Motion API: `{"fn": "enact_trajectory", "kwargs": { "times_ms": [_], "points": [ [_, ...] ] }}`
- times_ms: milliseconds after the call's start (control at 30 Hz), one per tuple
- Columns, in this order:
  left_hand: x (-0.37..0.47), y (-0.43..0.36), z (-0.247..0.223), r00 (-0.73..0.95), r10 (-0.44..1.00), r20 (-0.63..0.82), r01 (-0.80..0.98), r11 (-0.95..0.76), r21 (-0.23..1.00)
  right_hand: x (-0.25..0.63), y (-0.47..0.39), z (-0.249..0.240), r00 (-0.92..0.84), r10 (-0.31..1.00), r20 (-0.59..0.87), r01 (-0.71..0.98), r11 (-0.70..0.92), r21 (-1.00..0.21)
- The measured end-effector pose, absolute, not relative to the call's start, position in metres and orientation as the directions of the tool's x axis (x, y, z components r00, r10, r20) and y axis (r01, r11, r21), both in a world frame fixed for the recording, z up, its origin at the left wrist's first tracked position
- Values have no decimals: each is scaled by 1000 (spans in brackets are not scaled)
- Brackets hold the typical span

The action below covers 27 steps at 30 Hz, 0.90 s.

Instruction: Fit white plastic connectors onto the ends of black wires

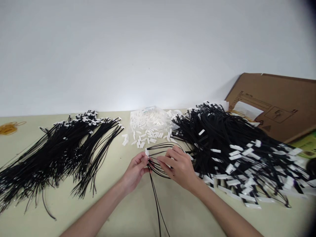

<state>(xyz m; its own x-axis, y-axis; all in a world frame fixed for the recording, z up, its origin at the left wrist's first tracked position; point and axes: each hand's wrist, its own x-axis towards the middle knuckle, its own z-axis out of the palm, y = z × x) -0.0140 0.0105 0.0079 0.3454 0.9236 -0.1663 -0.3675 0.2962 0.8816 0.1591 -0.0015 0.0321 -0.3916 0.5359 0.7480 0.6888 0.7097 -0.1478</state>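
My left hand pinches a small white plastic connector between thumb and fingers. Several thin black wires run from the connector and bow out to the right. My right hand is closed over these wires, its thumb and fingertips pinched near one of them. A pair of loose wires hangs down from below my left hand toward the near edge of the view. What exactly lies between the right fingertips is too small to make out.
Left is a pile of black wires with white connectors; a larger pile lies right. Behind my hands, loose white connectors spill by a clear plastic bag. Cardboard leans at the right. Yellow bands lie far left.
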Motion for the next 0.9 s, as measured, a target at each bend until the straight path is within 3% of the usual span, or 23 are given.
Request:
{"fn": "enact_trajectory", "kwargs": {
  "times_ms": [367,700,900],
  "points": [
    [-13,10,10,362,923,-133,-295,248,923,157,-1,30,-367,558,744,668,715,-207],
    [-10,6,11,393,912,-117,-242,225,944,151,-2,20,-415,550,725,657,732,-180],
    [-11,8,9,329,928,-175,-297,277,914,152,2,16,-325,617,716,685,676,-272]
  ]
}}
